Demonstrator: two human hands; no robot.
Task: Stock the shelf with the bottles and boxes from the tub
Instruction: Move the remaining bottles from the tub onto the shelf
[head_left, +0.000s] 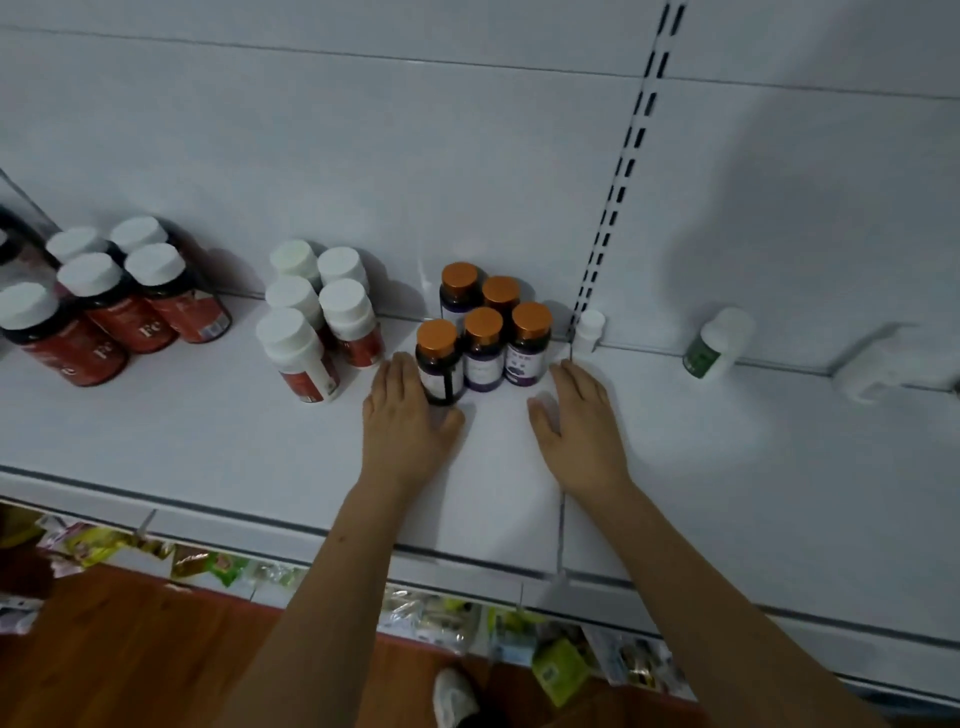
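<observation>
- Head view, far left of the shelf (519, 467): a bunch of red-label bottles (111, 306) with white caps is already parked near the back panel.
- Next over, a cluster of white bottles (317, 312) is lined up two wide, so that lot looks done too.
- The left hand (405, 415) is laid flat on the shelf, fingers straight and together, touching the side of the front orange-cap bottle (439, 361); nothing is gripped.
- Five orange-cap bottles (485, 322) are packed tight between the hands, pretty much squared up.
- The right hand (579, 423) is laid flat just right of that group, fingers relaxed, nothing held, and no contact with the bottles can be made out.
- Further right, one small white bottle (589, 330) and a green-label bottle (714, 343) are stood alone at the back, well apart.
- The tub isn't shown, so what's left can't be counted; no boxes are seen, and plenty of shelf is unfilled.
</observation>
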